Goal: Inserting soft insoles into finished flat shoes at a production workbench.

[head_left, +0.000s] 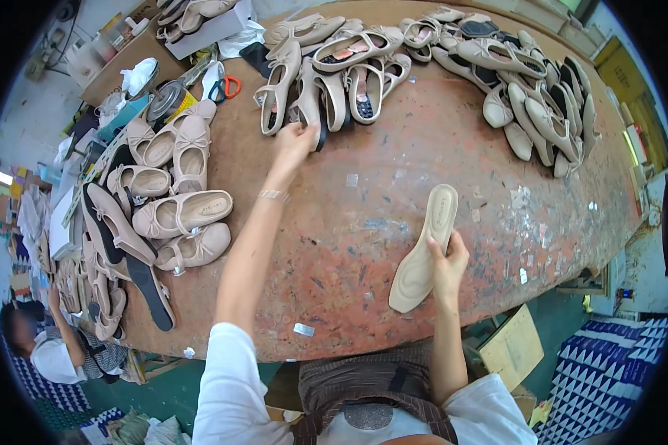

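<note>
My right hand [448, 265] holds a beige insole [416, 271] by its middle, thumb on top, tilted over the worktable [334, 222]. My left arm reaches to the far side, where my left hand [295, 141] is closed on the end of a beige flat shoe [309, 100] at the front of a group. Beside that shoe lie other beige flats; one open shoe [367, 90] shows a dark, patchy inside without a smooth insole.
Finished-looking beige flats with bows [193, 211] are gathered at the left. A large heap of flats [542, 111] lies at the far right. Orange-handled scissors [231, 87] rest near a tin [169, 101]. At the lower left another person [59, 356] reaches toward shoes.
</note>
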